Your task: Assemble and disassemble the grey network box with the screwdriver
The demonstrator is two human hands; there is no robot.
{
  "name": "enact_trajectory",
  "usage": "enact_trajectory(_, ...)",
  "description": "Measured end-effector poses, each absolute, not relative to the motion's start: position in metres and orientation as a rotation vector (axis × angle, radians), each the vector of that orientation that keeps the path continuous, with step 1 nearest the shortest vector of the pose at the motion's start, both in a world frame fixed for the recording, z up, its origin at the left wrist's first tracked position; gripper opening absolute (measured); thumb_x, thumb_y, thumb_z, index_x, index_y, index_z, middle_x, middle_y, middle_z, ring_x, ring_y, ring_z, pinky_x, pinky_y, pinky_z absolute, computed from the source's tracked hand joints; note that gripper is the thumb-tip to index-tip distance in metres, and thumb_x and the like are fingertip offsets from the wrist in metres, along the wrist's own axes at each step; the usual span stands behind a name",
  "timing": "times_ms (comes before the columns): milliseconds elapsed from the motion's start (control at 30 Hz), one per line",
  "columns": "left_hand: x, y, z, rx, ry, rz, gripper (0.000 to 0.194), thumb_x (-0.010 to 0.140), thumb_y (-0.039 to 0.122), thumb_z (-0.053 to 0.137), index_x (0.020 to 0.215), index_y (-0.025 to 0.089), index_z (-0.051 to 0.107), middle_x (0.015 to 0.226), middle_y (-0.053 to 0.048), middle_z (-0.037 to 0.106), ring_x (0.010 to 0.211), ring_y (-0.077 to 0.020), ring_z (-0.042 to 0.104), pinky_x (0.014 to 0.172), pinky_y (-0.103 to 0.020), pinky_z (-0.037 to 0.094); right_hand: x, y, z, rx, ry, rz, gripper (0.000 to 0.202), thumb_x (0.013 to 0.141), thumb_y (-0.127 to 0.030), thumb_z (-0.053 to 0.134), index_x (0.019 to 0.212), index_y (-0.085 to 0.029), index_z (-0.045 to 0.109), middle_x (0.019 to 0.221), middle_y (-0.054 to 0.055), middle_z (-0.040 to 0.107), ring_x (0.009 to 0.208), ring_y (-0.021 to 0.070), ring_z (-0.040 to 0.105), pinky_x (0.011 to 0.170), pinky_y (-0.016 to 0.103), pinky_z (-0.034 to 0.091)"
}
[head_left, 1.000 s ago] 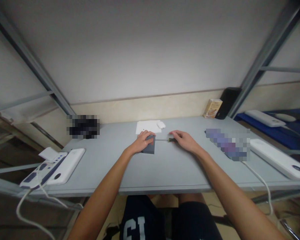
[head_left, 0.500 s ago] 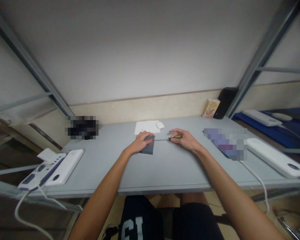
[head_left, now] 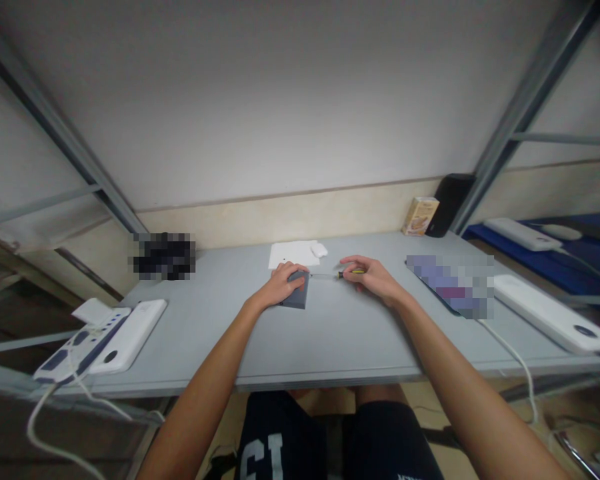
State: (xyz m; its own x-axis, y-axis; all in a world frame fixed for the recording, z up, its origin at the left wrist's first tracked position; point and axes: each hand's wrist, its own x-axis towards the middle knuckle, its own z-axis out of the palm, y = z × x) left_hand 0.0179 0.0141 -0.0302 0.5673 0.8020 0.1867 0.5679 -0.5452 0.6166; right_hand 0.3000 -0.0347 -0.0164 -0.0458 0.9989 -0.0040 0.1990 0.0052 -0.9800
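Head view: we see two bare hands over a grey table point(head_left: 330, 343). The left hand point(head_left: 281, 283) lies on a flat, dark grey box point(head_left: 298, 298), near the middle of the table. Its thumb is apart from the other fingers and reaches over the top of the box. The hand hides a lot, so we can't tell if its fingers are clamped on the box or only rest on it. The right hand point(head_left: 374, 277) holds a screwdriver point(head_left: 341, 275) with a black and yellow handle. The thumb and bent fingers are clamped on that handle, and one finger sticks out to the left. The thin metal rod lies sideways between the two hands, with its tip at the right edge of the box, near the far corner.

Behind the left hand we see white paper point(head_left: 290, 254), with a small white thing point(head_left: 319, 249) at its right side. At the back right, a yellow carton point(head_left: 421, 217) stands just beside a tall black thing point(head_left: 453, 203). To the right of the right hand lies a blurred purple thing point(head_left: 443, 283), next to a long white bar point(head_left: 540, 312). On the left, we see a power strip point(head_left: 83, 343) beside a white slab point(head_left: 135, 337).
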Motion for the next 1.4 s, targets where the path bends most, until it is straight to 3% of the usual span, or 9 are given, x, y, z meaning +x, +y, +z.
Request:
enact_trajectory(200, 0.029, 0.01, -0.035, 2.249, 1.2, 0.748, 0.032, 0.098, 0.04, 0.053, 0.125, 0.027, 0.064, 0.099, -0.004, 0.07, 0.112, -0.0252, 0.056, 0.107, -0.043, 0.037, 0.296, -0.036, -0.015, -1.262, -1.299, 1.117, 0.041, 0.073, -0.034, 0.077, 0.11, -0.018, 0.069, 0.092, 0.006, 0.07, 0.072, 0.0148, 0.058, 0.052, 0.024, 0.048)
enact_trajectory(433, 0.038, 0.013, -0.037, 2.232, 1.119, 0.943, 0.023, 0.098, 0.035, 0.054, 0.092, 0.021, 0.071, 0.092, -0.004, 0.071, 0.099, -0.0222, 0.062, 0.101, -0.038, 0.041, 0.282, -0.038, -0.015, -1.235, -1.353, 1.14, 0.043, 0.069, -0.04, 0.079, 0.105, -0.016, 0.07, 0.087, 0.004, 0.07, 0.061, 0.0104, 0.052, 0.051, 0.024, 0.042)
enact_trajectory(633, 0.03, 0.018, -0.032, 2.222, 1.236, 0.955, 0.018, 0.095, 0.033, 0.059, 0.093, 0.021, 0.073, 0.098, -0.004, 0.073, 0.097, -0.022, 0.061, 0.096, -0.036, 0.043, 0.282, -0.037, -0.017, -1.221, -1.311, 1.154, 0.046, 0.069, -0.044, 0.08, 0.104, -0.017, 0.069, 0.087, 0.004, 0.069, 0.061, 0.0108, 0.053, 0.052, 0.024, 0.041)
enact_trajectory(800, 0.012, 0.023, -0.026, 2.238, 1.481, 1.019, 0.017, 0.095, 0.034, 0.06, 0.094, 0.025, 0.074, 0.107, -0.005, 0.071, 0.107, -0.0262, 0.054, 0.102, -0.043, 0.038, 0.285, -0.034, -0.025, -1.237, -1.29, 1.106, 0.043, 0.078, -0.049, 0.072, 0.109, -0.018, 0.068, 0.071, -0.002, 0.061, 0.052, 0.0082, 0.042, 0.048, 0.022, 0.03)
enact_trajectory(900, 0.004, 0.027, -0.027, 2.276, 1.654, 1.025, 0.019, 0.096, 0.037, 0.06, 0.098, 0.026, 0.076, 0.109, -0.008, 0.068, 0.111, -0.0308, 0.05, 0.101, -0.048, 0.036, 0.285, -0.033, -0.028, -1.229, -1.274, 1.091, 0.04, 0.079, -0.047, 0.071, 0.109, -0.02, 0.069, 0.081, -0.001, 0.062, 0.053, 0.0075, 0.043, 0.049, 0.022, 0.03)
enact_trajectory(1133, -0.003, 0.04, -0.037, 2.39, 1.777, 0.873, 0.028, 0.099, 0.04, 0.053, 0.109, 0.029, 0.077, 0.117, -0.012, 0.063, 0.114, -0.0339, 0.047, 0.098, -0.049, 0.037, 0.287, -0.029, -0.03, -1.288, -1.289, 1.036, 0.046, 0.068, -0.026, 0.072, 0.113, -0.025, 0.067, 0.107, 0.001, 0.065, 0.054, 0.0067, 0.049, 0.051, 0.023, 0.038)
enact_trajectory(1400, -0.007, 0.047, -0.048, 2.407, 1.794, 0.825, 0.028, 0.099, 0.039, 0.054, 0.111, 0.029, 0.077, 0.122, -0.012, 0.062, 0.114, -0.0339, 0.047, 0.096, -0.049, 0.038, 0.281, -0.031, -0.025, -1.252, -1.213, 1.06, 0.043, 0.072, -0.037, 0.074, 0.11, -0.02, 0.064, 0.07, -0.002, 0.061, 0.056, 0.0119, 0.052, 0.051, 0.026, 0.045)
